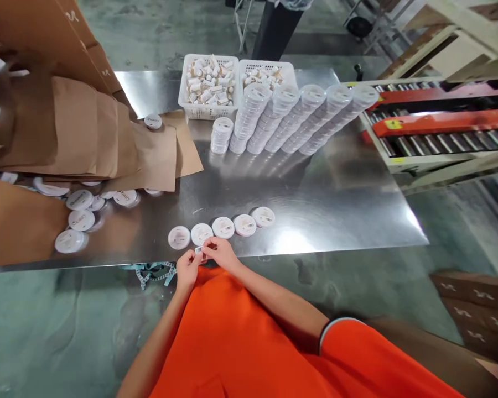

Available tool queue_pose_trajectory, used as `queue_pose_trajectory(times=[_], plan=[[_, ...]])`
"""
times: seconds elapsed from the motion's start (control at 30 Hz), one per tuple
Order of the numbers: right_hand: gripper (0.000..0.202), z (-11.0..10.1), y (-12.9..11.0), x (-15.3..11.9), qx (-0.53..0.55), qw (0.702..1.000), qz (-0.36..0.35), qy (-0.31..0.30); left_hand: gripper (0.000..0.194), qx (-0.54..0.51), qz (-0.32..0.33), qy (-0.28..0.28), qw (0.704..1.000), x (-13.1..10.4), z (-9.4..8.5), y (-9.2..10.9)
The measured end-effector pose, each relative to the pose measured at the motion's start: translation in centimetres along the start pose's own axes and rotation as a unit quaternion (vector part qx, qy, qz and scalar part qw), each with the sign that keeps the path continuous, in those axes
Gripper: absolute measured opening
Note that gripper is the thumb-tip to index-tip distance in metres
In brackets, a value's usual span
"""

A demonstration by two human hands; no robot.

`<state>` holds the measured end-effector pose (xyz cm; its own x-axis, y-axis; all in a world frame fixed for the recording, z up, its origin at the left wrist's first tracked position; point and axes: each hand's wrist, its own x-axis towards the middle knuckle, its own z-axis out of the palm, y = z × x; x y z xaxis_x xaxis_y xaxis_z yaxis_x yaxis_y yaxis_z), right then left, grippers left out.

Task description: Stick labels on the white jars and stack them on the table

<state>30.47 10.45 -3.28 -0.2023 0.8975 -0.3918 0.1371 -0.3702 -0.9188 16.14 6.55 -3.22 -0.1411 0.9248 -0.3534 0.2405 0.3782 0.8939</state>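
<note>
At the near edge of the steel table, my left hand (187, 267) and my right hand (221, 252) are close together. Between their fingertips they pinch a small white label (198, 250) with dark print; its details are too small to read. Just beyond my hands lies a slanting row of several round white-lidded containers, among them one at the left end (179, 237), a middle one (223, 227) and one at the right end (263, 216). My right fingers are nearest the second container (201, 234), covering part of its near rim in this view.
Tall stacks of round clear containers (282, 119) stand at the back, beside two white baskets (207, 112) of small white-and-tan pieces. Cardboard sheets (78, 127) and loose round containers (81, 220) occupy the left side. A roller conveyor (444, 124) stands at the right.
</note>
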Motion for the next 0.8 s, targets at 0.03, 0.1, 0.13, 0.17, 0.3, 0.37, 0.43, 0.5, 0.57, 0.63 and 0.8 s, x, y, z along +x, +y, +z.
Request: queue_pose_trajectory(times=[0.03,0.1,0.13,0.17,0.3,0.37,0.43,0.5,0.57,0.63,0.8], plan=[[0.013,-0.4,0.2,0.4,-0.034,0.999,-0.007,0.015,0.051,0.014,-0.003,0.005,1.000,0.1,0.2,-0.3],[0.011,-1.3,0.5,1.4,-0.108,0.992,-0.005,0.064,0.050,0.041,-0.003,0.012,0.999,0.4,0.5,-1.0],[0.010,-1.8,0.6,2.0,-0.151,0.984,0.004,0.090,0.048,0.052,0.000,0.012,0.999,0.5,0.6,-1.2],[0.010,-2.2,0.7,2.7,-0.197,0.974,0.017,0.110,0.045,0.058,0.005,0.011,0.998,0.7,0.7,-1.5],[0.015,-3.1,1.0,5.0,-0.359,0.926,0.077,0.092,0.031,0.154,0.027,-0.073,0.985,1.5,1.2,-2.1],[0.017,-3.0,1.1,5.7,-0.402,0.909,0.088,0.062,0.028,0.210,0.025,-0.121,0.970,1.9,1.5,-2.3],[0.017,-2.7,1.2,6.0,-0.418,0.902,0.093,0.046,0.027,0.239,0.015,-0.139,0.961,2.2,1.7,-2.5],[0.017,-2.5,1.3,6.2,-0.424,0.899,0.099,0.040,0.028,0.268,0.006,-0.148,0.952,2.4,1.9,-2.5],[0.019,-2.3,1.2,6.2,-0.434,0.894,0.103,0.036,0.029,0.292,-0.002,-0.150,0.945,2.4,2.0,-2.5],[0.021,-2.3,0.9,6.2,-0.443,0.890,0.105,0.033,0.029,0.309,-0.008,-0.152,0.939,2.4,2.0,-2.4],[0.022,-1.9,0.4,6.2,-0.465,0.877,0.115,0.035,0.029,0.325,-0.023,-0.156,0.932,2.2,2.1,-2.0]])
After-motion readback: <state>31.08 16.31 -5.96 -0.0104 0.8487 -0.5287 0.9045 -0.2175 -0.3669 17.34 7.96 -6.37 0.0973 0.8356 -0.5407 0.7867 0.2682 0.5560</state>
